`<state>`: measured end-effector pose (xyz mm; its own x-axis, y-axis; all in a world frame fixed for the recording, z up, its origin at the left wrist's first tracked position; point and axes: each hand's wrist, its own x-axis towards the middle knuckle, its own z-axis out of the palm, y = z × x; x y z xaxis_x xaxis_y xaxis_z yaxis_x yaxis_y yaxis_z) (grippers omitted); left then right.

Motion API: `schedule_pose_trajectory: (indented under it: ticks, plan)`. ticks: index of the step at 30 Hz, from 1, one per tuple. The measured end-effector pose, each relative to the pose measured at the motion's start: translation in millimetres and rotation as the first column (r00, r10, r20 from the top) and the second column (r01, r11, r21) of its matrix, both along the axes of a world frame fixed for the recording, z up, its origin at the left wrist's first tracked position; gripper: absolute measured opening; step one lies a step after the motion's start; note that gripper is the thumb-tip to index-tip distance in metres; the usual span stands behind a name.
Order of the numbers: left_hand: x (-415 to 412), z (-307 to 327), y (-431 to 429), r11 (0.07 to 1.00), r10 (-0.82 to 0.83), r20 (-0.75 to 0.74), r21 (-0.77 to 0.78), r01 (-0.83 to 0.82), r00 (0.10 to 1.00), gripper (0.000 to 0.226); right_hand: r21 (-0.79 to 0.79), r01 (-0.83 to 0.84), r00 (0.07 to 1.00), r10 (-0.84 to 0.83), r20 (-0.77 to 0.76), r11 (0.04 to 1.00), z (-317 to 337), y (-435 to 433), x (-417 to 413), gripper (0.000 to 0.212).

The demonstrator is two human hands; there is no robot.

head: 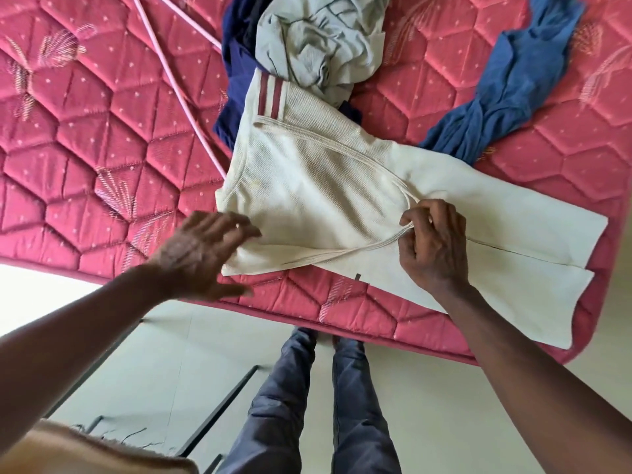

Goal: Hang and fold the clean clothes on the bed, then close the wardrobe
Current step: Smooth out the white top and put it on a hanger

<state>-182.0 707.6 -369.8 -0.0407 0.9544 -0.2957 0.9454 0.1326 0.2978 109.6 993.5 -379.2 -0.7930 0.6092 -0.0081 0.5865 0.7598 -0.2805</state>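
The cream shirt (307,186) lies flat near the edge of the bed (85,131); right hand (434,248), grip pinched on its hem; left hand (205,254), blurred, grip apart, fingers spread at the shirt's left side.

Mattress: I see a pink-red quilted mattress (85,131), stitched in hexagons with pale leaf motifs, its near edge crossing the view.
Cream garment: I see a cream garment (325,186) lying flat by that near edge, seams up, with two maroon stripes at its far end.
Grey garment: a grey garment (325,39) sits crumpled at the far side, overlapping the striped end.
Navy garment: a navy garment (236,63) lies beneath the grey one.
Blue garment: a blue garment (519,80), twisted, lies to the right, its near end meeting the cream garment.
Pink bar: a thin pink bar (178,83) curves left of the clothes, apparently ending under the cream garment.
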Motion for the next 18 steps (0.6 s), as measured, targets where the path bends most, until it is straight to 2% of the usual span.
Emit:
schedule_pose_trajectory:
  ticks: [2, 6, 8, 10, 11, 13, 16, 18]
  plan:
    - [6.8, -12.1, -15.1, 0.988, -0.132, -0.032, -0.083, 0.129, 0.991, 0.069, -0.016, 0.031, 1.000, -0.031, -0.001, 0.999, -3.0, -1.9, -3.4, 0.023]
    - [3.8, -15.3, -16.8, 0.991, -0.116, 0.023, 0.076, 0.114, 0.993, 0.043, -0.015, 0.084, 0.996, -0.083, 0.009, 0.996, -10.5, -3.1, -8.1, 0.020]
    - [0.2, -8.1, -3.9, 0.993, -0.066, 0.100, 0.104, 0.056, 0.993, 0.028, -0.024, 0.125, 0.992, -0.125, 0.011, 0.992, -13.8, -6.0, -9.6, 0.020]
    - [-3.0, -1.6, 11.0, 0.991, 0.102, 0.232, 0.066, -0.121, 0.967, 0.020, -0.038, 0.165, 0.986, -0.166, -0.007, 0.985, -15.9, -7.3, -10.9, 0.019]
    - [-5.3, 2.2, 18.5, 0.967, 0.231, 0.317, 0.032, -0.254, 0.920, 0.019, -0.052, 0.184, 0.983, -0.185, -0.017, 0.982, -16.2, -8.4, -11.6, 0.019]
    - [-13.0, 6.3, 30.6, 0.840, 0.509, 0.456, -0.077, -0.537, 0.731, 0.022, -0.097, 0.227, 0.972, -0.232, -0.046, 0.969, -16.1, -12.1, -13.9, 0.019]
    - [-18.0, 7.1, 46.6, 0.566, 0.795, 0.392, -0.208, -0.798, 0.462, 0.029, -0.186, 0.311, 0.932, -0.337, -0.131, 0.932, -18.0, -13.9, -15.1, 0.020]
    - [-20.2, 1.3, 49.7, 0.445, 0.881, 0.286, -0.236, -0.864, 0.377, 0.032, -0.234, 0.342, 0.898, -0.390, -0.204, 0.910, -19.5, -15.3, -16.8, 0.022]
